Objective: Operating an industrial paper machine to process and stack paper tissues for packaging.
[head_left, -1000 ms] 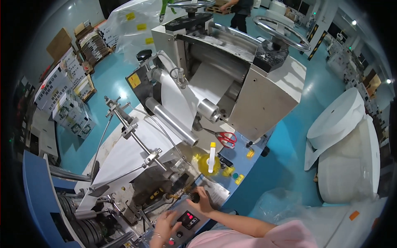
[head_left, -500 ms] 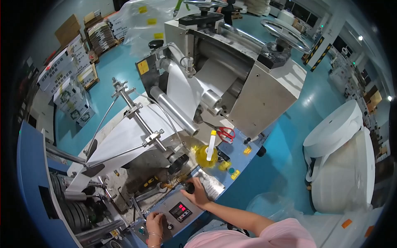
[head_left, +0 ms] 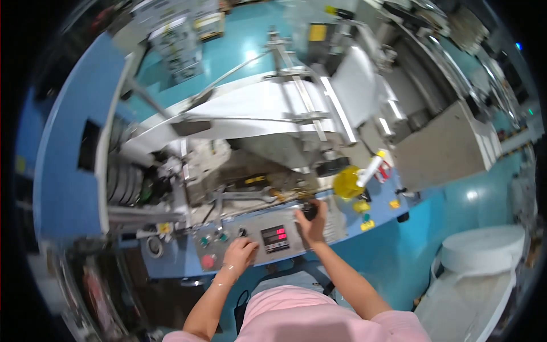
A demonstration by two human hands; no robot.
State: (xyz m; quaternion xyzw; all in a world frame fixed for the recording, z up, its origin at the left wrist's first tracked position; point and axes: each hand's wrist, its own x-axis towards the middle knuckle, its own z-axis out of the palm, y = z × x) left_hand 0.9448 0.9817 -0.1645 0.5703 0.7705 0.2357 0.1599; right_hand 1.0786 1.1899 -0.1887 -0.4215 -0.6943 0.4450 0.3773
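A translucent yellow round bottle [head_left: 346,183] with a white-and-yellow nozzle tilted toward the right stands on the blue counter [head_left: 168,259], just beyond the right end of the grey metal control panel [head_left: 257,223]; whether the yellow is plastic or liquid cannot be told. The right hand [head_left: 312,223] has its fingers clamped around a round black knob [head_left: 309,211] at the panel's far right corner, as half a second earlier. The left hand [head_left: 240,253], earlier at the panel's left end, is now by its front edge, left of a black display [head_left: 276,238] with red digits; its fingers curl close together, and whether they grip anything cannot be told. The view has swung, too, so the machine's beige metal housing [head_left: 441,151] sits farther right. A yellow label [head_left: 317,32] marks a dark plate; its writing is too blurred to read.
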